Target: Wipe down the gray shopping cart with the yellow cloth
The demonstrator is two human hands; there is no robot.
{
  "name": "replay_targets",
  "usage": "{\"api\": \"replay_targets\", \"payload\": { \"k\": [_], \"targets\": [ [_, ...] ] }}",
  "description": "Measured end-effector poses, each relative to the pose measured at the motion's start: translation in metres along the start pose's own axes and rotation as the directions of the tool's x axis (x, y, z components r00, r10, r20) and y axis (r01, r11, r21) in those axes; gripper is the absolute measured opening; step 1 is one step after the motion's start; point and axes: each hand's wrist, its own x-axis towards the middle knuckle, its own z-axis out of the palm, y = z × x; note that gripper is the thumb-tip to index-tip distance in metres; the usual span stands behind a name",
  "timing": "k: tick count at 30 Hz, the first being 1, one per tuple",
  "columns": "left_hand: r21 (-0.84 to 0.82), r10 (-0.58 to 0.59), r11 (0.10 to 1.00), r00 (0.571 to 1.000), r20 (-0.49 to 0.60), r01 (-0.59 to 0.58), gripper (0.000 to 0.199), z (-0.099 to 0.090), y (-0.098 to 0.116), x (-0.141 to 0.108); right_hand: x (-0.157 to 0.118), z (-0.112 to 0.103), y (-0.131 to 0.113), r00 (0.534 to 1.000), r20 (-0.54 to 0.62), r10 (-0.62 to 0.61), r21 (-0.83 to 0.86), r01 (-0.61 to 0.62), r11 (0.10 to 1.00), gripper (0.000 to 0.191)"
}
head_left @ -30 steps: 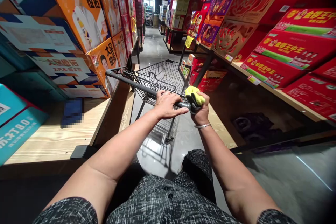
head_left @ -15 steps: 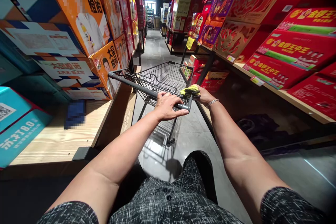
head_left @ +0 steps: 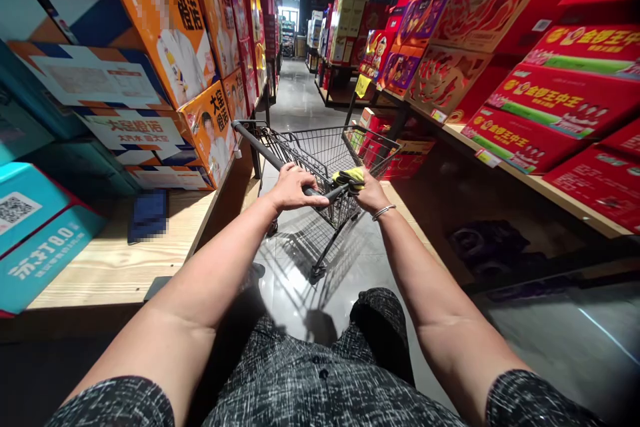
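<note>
A black wire shopping cart (head_left: pixel 345 147) stands at an angle in the aisle, its dark handle bar (head_left: pixel 260 147) running from upper left to lower right. My left hand (head_left: pixel 295 188) is wrapped over the bar near its right end, thumb along it. My right hand (head_left: pixel 370 192), with a silvery bracelet at the wrist, holds a yellow and black glove (head_left: pixel 349 178) against the cart's corner by the end of the handle. The right hand's fingertips are partly hidden by the glove.
Orange drink cartons (head_left: pixel 210 127) and a turquoise box (head_left: pixel 45 233) stand on the left wooden shelf (head_left: pixel 115 273), with a dark blue item (head_left: pixel 149 213). Red boxes (head_left: pixel 560 97) line the right shelf. The grey floor (head_left: pixel 297 90) runs ahead between shelves.
The cart has turned, its front swinging to the right and its handle slanting more steeply. Both hands have moved a little left with it, still on the cart.
</note>
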Motion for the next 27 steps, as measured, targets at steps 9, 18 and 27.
{"api": "replay_targets", "payload": {
  "k": [9, 18, 27],
  "targets": [
    [0.208, -0.128, 0.970, 0.992, -0.023, 0.130, 0.030, -0.018, -0.008, -0.018, -0.002, 0.056, -0.045, 0.999, -0.032, 0.007, -0.117, -0.011, 0.993, 0.052],
    [-0.069, -0.180, 0.982, 0.983, -0.036, 0.177, 0.062, -0.042, -0.065, -0.020, -0.025, 0.124, -0.061, 0.866, 0.168, -0.471, -0.302, 0.500, 0.812, 0.026],
    [0.130, -0.090, 0.986, 0.986, -0.142, 0.109, 0.046, -0.046, -0.089, -0.020, -0.068, 0.097, -0.028, 0.909, 0.222, -0.353, -0.352, 0.413, 0.840, 0.031]
  ]
}}
